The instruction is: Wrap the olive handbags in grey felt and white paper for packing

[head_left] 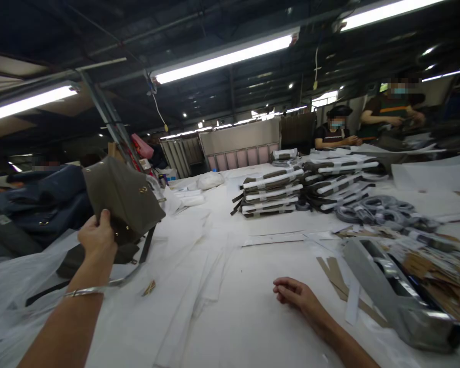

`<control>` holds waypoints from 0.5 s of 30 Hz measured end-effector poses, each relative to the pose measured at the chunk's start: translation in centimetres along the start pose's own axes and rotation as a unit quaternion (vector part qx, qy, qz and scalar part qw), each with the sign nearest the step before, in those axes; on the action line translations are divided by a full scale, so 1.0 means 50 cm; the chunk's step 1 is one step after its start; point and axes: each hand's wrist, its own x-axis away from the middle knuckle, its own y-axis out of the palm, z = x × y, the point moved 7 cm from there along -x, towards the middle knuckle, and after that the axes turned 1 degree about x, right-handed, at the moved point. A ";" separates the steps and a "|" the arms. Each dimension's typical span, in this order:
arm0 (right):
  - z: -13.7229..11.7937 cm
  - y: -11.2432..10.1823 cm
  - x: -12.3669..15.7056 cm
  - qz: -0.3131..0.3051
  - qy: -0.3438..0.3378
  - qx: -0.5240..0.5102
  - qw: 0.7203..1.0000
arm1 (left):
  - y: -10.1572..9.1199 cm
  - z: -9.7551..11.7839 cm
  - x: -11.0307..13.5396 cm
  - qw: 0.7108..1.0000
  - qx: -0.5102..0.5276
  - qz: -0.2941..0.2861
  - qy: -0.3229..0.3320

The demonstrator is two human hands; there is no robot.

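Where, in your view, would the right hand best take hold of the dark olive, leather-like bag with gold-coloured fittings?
Probably by the right edge of the bag, coming from the right: the left hand grips its left edge, while the right edge juts out uncovered towards the side where the right hand is free.

From here I see the left arm (71, 324) reaching toward the left edge of the tabletop (245, 286), the left hand (97, 237) gripping — thumb (105, 219) up. The right hand (297, 297) is low, nearer the front edge — fingers (287, 281) softly bent.
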 end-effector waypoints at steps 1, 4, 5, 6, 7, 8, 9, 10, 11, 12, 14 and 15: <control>-0.009 0.018 0.007 -0.004 0.012 -0.014 1.000 | -0.003 0.011 0.020 0.998 0.063 0.007 -0.019; -0.046 0.097 0.029 -0.045 0.034 -0.057 0.997 | 0.004 0.035 0.123 0.968 0.233 -0.010 -0.093; -0.063 0.125 0.037 -0.058 0.029 -0.073 0.995 | 0.010 0.041 0.172 0.951 0.285 -0.025 -0.120; -0.081 0.151 0.044 -0.065 0.018 -0.091 0.994 | 0.018 0.049 0.226 0.938 0.313 -0.048 -0.137; -0.100 0.175 0.053 -0.068 0.006 -0.110 0.992 | 0.027 0.058 0.285 0.925 0.339 -0.075 -0.157; -0.117 0.194 0.061 -0.068 -0.005 -0.131 0.989 | 0.045 0.063 0.351 0.889 0.393 -0.118 -0.202; -0.134 0.211 0.071 -0.065 -0.014 -0.152 0.986 | 0.060 0.069 0.420 0.858 0.426 -0.155 -0.244; -0.149 0.224 0.082 -0.062 -0.025 -0.172 0.983 | 0.075 0.075 0.490 0.829 0.439 -0.196 -0.286; -0.162 0.233 0.093 -0.057 -0.034 -0.188 0.980 | 0.087 0.082 0.559 0.804 0.441 -0.237 -0.321; -0.172 0.235 0.105 -0.044 -0.042 -0.201 0.978 | 0.094 0.090 0.621 0.788 0.438 -0.271 -0.337; -0.179 0.212 0.129 0.012 -0.047 -0.216 0.975 | 0.097 0.103 0.729 0.770 0.423 -0.328 -0.347; -0.175 0.187 0.141 0.052 -0.039 -0.215 0.974 | 0.092 0.103 0.775 0.762 0.416 -0.342 -0.360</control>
